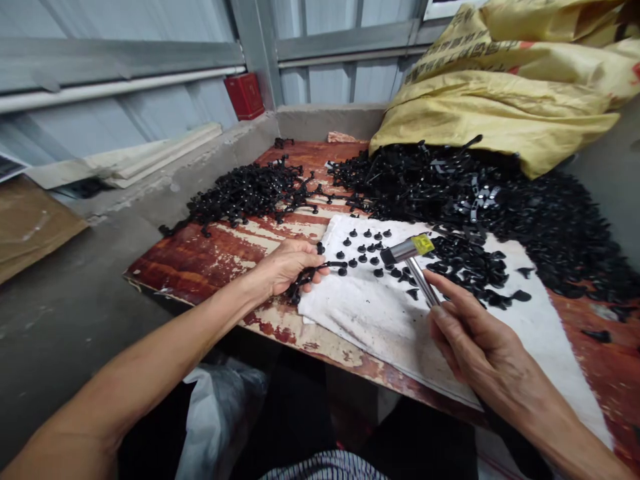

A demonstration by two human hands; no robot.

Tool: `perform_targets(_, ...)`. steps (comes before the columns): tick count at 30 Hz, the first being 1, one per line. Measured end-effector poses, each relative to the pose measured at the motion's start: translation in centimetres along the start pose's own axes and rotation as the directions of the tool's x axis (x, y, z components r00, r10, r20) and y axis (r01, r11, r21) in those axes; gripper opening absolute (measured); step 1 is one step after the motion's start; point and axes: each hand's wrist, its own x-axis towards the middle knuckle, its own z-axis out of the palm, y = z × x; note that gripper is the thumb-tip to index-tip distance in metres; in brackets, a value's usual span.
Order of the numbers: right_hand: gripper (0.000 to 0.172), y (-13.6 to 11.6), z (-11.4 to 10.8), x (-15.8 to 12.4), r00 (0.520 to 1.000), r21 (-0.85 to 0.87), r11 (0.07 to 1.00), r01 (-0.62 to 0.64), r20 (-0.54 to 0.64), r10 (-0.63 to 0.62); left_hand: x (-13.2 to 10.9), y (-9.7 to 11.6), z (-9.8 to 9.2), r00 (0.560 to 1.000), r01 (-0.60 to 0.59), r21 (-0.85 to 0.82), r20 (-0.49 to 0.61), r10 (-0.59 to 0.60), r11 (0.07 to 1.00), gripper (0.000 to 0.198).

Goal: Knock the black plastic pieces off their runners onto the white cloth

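My left hand [295, 263] is closed around some small black linkage pieces [300, 280], one of which points right, over a small black knob [343, 271] on the cloth. My right hand [465, 333] grips a hammer [423, 280] by its handle, index finger stretched along it. The hammer's metal head carries a yellow label and hangs above the white cloth [350, 320]. Several black knobs [375, 260] stand spaced out on the cloth between my hands. More black knobs [470, 267] lie heaped on the cloth beyond the hammer.
A pile of black linkage pieces [240, 190] sits at the back left of the worn red table [200, 260]. A larger black heap [430, 180] spills from a yellow woven sack [490, 100] at the right. A red box [244, 95] stands on the ledge by the metal wall.
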Motion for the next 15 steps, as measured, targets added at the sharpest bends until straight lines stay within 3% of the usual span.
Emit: perform_targets(15, 0.046, -0.84, -0.04, 0.09, 0.998, -0.091, 0.994, 0.058, -0.023, -0.061, 0.32, -0.41, -0.21, 0.998, 0.046, -0.068, 0.036, -0.044, 0.997, 0.024)
